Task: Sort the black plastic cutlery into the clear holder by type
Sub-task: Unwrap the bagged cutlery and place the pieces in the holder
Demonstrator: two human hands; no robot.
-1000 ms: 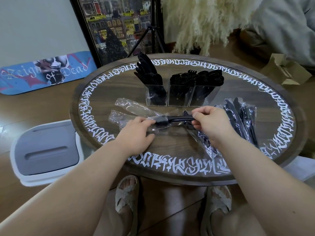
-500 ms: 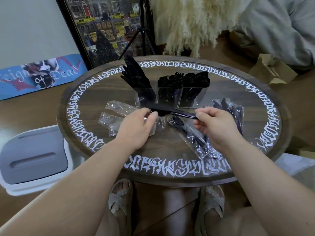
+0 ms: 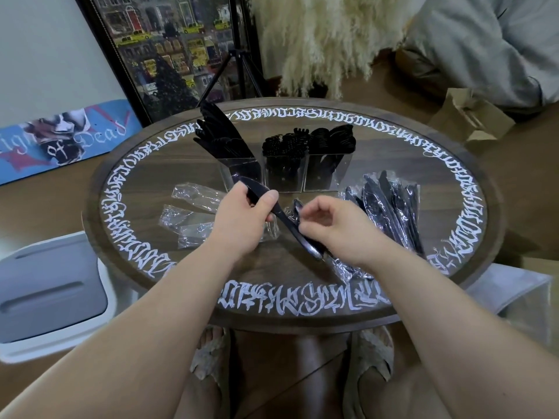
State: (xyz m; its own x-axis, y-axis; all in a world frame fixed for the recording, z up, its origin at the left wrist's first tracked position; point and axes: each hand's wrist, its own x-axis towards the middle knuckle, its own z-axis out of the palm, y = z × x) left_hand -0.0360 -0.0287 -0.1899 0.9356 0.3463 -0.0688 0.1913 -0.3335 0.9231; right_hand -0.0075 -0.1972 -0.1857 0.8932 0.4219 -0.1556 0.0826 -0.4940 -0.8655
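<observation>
The left hand (image 3: 242, 219) gripped a black plastic knife (image 3: 281, 216) by its blade end, thumb on top; the handle slanted down toward the right hand (image 3: 329, 228), whose curled fingers pinched a clear crinkled wrapper (image 3: 338, 264).

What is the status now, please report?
Left hand grips black knife by its blade end. Right hand pinches its handle end. Clear holder just beyond, path open.
</observation>
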